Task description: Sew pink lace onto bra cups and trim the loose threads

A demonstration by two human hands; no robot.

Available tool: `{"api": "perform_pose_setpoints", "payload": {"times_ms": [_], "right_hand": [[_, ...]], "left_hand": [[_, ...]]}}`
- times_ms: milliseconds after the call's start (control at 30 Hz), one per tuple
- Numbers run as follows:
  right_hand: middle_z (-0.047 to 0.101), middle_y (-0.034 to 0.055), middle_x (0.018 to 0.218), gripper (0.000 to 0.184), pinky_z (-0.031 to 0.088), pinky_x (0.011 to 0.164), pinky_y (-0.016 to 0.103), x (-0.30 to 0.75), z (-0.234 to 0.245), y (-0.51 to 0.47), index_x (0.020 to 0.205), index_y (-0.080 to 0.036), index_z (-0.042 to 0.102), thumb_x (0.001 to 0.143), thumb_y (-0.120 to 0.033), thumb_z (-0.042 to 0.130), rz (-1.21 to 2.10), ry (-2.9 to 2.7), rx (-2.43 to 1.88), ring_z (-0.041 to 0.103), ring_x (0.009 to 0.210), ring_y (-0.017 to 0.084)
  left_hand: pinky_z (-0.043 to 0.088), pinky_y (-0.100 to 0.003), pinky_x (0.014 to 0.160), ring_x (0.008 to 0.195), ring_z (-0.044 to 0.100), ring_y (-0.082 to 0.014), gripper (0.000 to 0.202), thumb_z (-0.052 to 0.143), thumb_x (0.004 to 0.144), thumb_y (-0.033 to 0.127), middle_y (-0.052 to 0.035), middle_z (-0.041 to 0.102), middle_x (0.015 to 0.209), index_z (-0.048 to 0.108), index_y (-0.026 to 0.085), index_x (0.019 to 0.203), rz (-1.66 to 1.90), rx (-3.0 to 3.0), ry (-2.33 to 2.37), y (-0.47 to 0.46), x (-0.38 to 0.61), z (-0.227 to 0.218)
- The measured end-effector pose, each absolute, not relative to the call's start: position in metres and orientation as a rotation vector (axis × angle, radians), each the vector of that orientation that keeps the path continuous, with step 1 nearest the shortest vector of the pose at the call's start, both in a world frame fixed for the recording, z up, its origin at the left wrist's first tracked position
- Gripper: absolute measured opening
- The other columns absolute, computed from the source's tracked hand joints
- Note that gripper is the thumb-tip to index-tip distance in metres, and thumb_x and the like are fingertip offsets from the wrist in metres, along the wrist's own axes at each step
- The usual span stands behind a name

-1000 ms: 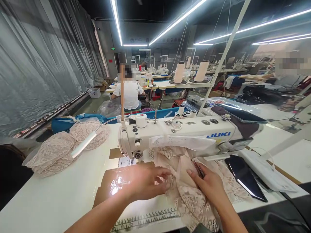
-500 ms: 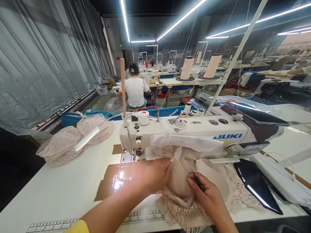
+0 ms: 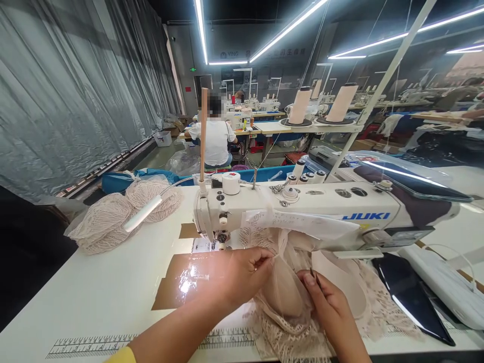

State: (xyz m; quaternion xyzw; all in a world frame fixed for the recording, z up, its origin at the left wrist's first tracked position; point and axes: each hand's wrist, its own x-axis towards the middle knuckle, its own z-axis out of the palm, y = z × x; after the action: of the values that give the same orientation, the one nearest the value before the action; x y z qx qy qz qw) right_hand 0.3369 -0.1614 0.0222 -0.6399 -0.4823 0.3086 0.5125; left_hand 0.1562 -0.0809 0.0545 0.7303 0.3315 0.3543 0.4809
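A beige lace garment with a padded cup (image 3: 287, 292) lies on the white table (image 3: 94, 297) under the arm of a white JUKI sewing machine (image 3: 302, 212). My left hand (image 3: 242, 272) pinches the top edge of the cup, just right of the needle (image 3: 221, 242). My right hand (image 3: 328, 307) grips the cup's right side and also holds thin dark tweezers (image 3: 315, 277) between its fingers.
A heap of beige lace pieces (image 3: 113, 217) sits at the table's left under a lamp on a flexible neck (image 3: 145, 212). A dark glossy panel (image 3: 408, 297) lies at the right. Thread cones (image 3: 300, 106) stand behind. Another person sits at a far machine (image 3: 215, 138).
My left hand has shifted from lying on the fabric to pinching the cup's top edge. My right hand has slid down and right along the cup. The view has moved slightly left.
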Motion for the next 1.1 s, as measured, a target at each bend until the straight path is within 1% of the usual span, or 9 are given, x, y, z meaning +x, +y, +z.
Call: {"api": "perform_pose_setpoints", "payload": {"times_ms": [167,233,333,433,567,767,900,1000,1100], "right_hand": [[0.072,0.0099,0.092,0.049,0.051,0.080,0.035,0.335,0.013,-0.148,0.096,-0.020,0.071,0.073,-0.061,0.061,0.931,-1.026,-1.423,0.064,0.097,0.029],[0.073,0.0087,0.089,0.046,0.051,0.077,0.034,0.328,0.012,-0.144,0.095,-0.019,0.070,0.069,-0.057,0.067,0.928,-1.011,-1.412,0.064,0.092,0.028],[0.069,0.0030,0.072,0.039,0.050,0.063,0.028,0.324,0.014,-0.142,0.085,-0.019,0.067,0.069,-0.054,0.068,0.940,-0.923,-1.447,0.063,0.071,0.022],[0.063,-0.0017,0.063,0.034,0.045,0.053,0.024,0.338,0.014,-0.143,0.079,-0.020,0.064,0.068,-0.052,0.070,0.816,-0.859,-1.581,0.056,0.059,0.016],[0.065,-0.0006,0.071,0.035,0.046,0.058,0.023,0.366,0.009,-0.143,0.083,-0.019,0.065,0.067,-0.051,0.070,0.668,-0.861,-1.694,0.057,0.064,0.016],[0.068,0.0030,0.079,0.036,0.049,0.068,0.026,0.361,0.007,-0.143,0.085,-0.019,0.066,0.072,-0.052,0.065,0.579,-0.992,-1.710,0.061,0.075,0.020],[0.067,0.0027,0.077,0.035,0.049,0.064,0.027,0.345,0.018,-0.149,0.089,-0.020,0.065,0.074,-0.051,0.064,0.492,-1.082,-1.702,0.060,0.070,0.020],[0.062,0.0002,0.070,0.032,0.045,0.056,0.025,0.335,0.031,-0.154,0.088,-0.021,0.064,0.077,-0.052,0.061,0.445,-1.194,-1.692,0.055,0.061,0.016],[0.054,-0.0033,0.059,0.030,0.042,0.052,0.024,0.327,0.041,-0.157,0.090,-0.022,0.064,0.080,-0.049,0.058,0.468,-1.335,-1.699,0.050,0.053,0.014]], "left_hand": [[0.032,-0.021,0.060,0.065,0.040,-0.0104,0.028,0.055,0.086,0.043,0.0008,0.046,0.072,0.049,0.016,0.080,0.714,1.550,0.520,-0.082,0.158,0.058],[0.029,-0.021,0.057,0.061,0.035,-0.0093,0.032,0.057,0.085,0.047,0.0023,0.041,0.070,0.047,0.017,0.079,0.617,1.479,0.421,-0.079,0.156,0.061],[0.027,-0.021,0.056,0.059,0.033,-0.0083,0.035,0.059,0.084,0.049,0.0041,0.037,0.067,0.045,0.017,0.079,0.560,1.398,0.387,-0.076,0.152,0.065],[0.036,-0.023,0.066,0.065,0.045,-0.0105,0.036,0.059,0.085,0.048,0.0032,0.045,0.066,0.040,0.018,0.079,0.619,1.256,0.369,-0.075,0.150,0.068],[0.044,-0.031,0.075,0.065,0.057,-0.0133,0.036,0.064,0.081,0.046,0.0051,0.047,0.060,0.040,0.019,0.080,0.636,0.899,0.316,-0.078,0.152,0.070],[0.046,-0.027,0.057,0.042,0.040,-0.0059,0.046,0.075,0.064,0.055,0.0079,0.041,0.048,0.053,0.014,0.069,0.349,0.935,0.571,-0.086,0.143,0.069],[0.043,-0.023,0.059,0.053,0.047,-0.0083,0.047,0.063,0.077,0.059,0.0015,0.051,0.057,0.064,0.012,0.076,0.217,1.164,0.416,-0.091,0.112,0.082],[0.042,-0.023,0.055,0.054,0.048,-0.0113,0.046,0.063,0.076,0.059,-0.0017,0.052,0.058,0.061,0.013,0.069,0.158,1.229,0.171,-0.093,0.085,0.089],[0.041,-0.024,0.049,0.049,0.048,-0.0131,0.045,0.066,0.071,0.056,-0.0039,0.049,0.051,0.054,0.015,0.057,0.291,1.252,0.015,-0.098,0.059,0.081]]}}
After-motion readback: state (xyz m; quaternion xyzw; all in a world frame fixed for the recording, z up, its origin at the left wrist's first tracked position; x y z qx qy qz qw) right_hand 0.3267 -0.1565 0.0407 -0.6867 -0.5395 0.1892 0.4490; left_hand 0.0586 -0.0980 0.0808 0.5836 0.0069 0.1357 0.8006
